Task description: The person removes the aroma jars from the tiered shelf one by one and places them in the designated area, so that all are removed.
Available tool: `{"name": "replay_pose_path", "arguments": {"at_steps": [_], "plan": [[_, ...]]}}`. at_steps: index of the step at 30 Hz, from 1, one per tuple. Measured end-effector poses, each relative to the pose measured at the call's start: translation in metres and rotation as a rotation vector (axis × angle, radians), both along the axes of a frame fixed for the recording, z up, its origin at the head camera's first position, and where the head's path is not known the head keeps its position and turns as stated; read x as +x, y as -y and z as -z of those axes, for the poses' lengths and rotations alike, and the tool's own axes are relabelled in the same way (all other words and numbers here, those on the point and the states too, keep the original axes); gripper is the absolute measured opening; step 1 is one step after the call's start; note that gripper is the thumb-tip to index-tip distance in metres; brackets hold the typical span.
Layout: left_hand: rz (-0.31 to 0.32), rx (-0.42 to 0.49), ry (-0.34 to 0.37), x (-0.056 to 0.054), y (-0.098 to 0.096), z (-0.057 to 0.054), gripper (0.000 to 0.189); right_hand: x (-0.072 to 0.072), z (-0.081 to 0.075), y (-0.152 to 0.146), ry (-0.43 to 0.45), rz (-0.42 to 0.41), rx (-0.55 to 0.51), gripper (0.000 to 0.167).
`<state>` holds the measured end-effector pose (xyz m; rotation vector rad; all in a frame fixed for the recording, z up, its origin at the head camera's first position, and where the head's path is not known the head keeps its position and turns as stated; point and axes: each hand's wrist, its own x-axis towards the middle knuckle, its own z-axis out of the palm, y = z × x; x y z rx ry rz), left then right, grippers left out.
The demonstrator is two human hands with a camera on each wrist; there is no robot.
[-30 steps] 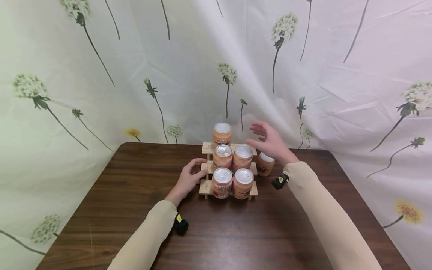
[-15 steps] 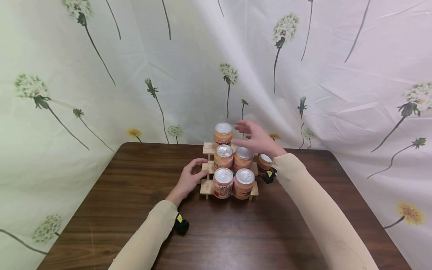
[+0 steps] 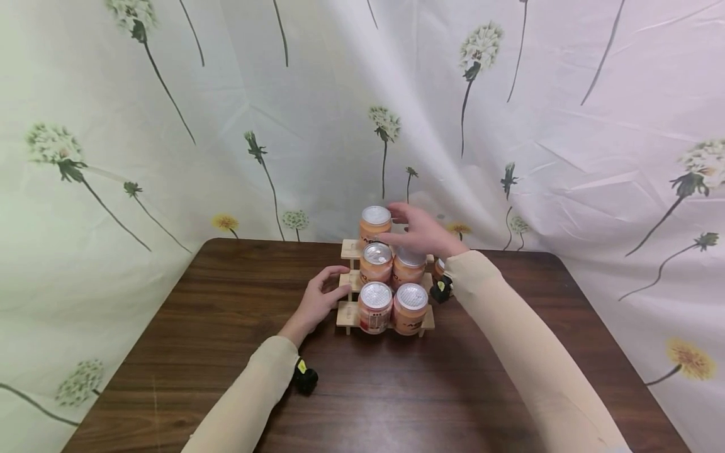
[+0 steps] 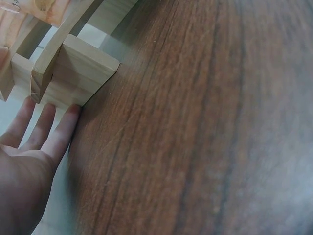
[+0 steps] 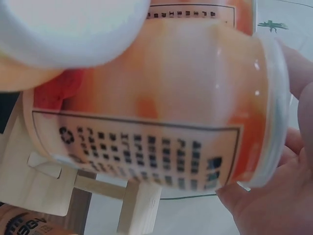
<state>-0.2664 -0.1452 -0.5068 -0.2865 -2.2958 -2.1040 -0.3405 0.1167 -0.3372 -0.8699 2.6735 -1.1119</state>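
A three-tier wooden rack point(image 3: 348, 314) carries orange cans with silvery lids. Alone on the top tier stands one can point(image 3: 375, 217). My right hand point(image 3: 421, 233) is at that can's right side, its thumb overlapping the front and its fingertips right at the lid's edge. In the right wrist view, a can point(image 5: 161, 98) fills the middle, with part of my right hand point(image 5: 274, 205) beyond its lid. My left hand point(image 3: 318, 296) rests at the rack's left end; in the left wrist view its straight fingers point(image 4: 63, 129) touch the wooden side panel point(image 4: 80, 73).
Two cans sit on the middle tier, the right one point(image 3: 409, 269) partly under my right hand. Two more cans point(image 3: 375, 308) stand on the front tier. Another can point(image 3: 438, 269), mostly hidden by my right wrist, is right of the rack. A floral curtain point(image 3: 317, 126) hangs behind the table point(image 3: 226, 314).
My right hand has moved left, from above the can beside the rack to the top-tier can. My left hand and the rack have stayed put.
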Motion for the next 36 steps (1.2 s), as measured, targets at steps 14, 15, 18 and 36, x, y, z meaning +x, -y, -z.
{"name": "replay_pose_path", "arguments": {"at_steps": [14,15,18,36], "plan": [[-0.006,-0.009,0.001,0.001,0.0,-0.003,0.039,-0.005,0.001,0.012,-0.019,-0.043,-0.007,0.072],[-0.006,-0.008,0.0,0.001,0.0,-0.003,0.039,-0.005,0.001,0.012,-0.01,-0.04,-0.014,0.072],[-0.004,-0.005,-0.001,0.003,0.0,-0.003,0.039,-0.003,0.001,0.014,0.005,-0.023,-0.021,0.072],[-0.007,-0.015,0.017,0.003,0.0,-0.004,0.038,0.002,-0.005,0.001,-0.048,0.096,-0.073,0.064]]}}
